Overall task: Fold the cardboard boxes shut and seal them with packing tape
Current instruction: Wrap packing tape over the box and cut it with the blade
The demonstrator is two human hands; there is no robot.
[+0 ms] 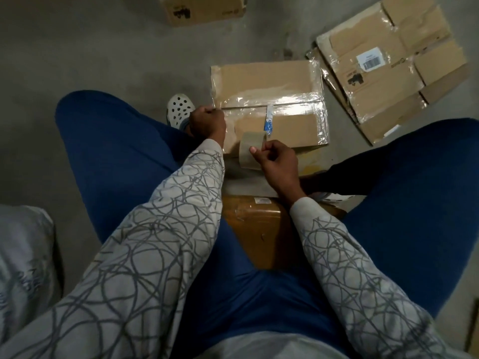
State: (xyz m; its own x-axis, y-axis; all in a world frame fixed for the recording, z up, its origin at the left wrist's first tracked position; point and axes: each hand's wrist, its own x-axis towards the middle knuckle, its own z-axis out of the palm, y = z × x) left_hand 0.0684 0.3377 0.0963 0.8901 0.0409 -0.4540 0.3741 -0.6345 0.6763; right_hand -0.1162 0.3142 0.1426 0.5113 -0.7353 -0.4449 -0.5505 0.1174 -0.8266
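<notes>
On the floor [103, 60], the left hand [207, 123] pinches a tape strip [214, 104] at the box [293, 125] edge. The right hand [274, 161] has its grip curled round the tape roll [250, 142].

Your white clog [180, 110] sat far left on grey floor [90, 47] | your blue trousers [116, 156], near | pale cloth bundle [23, 255], near left

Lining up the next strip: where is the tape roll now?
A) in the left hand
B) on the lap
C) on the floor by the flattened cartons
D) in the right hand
D: the right hand grips the tape roll over the near edge of the box, while the left hand pinches the loose tape end.
</notes>
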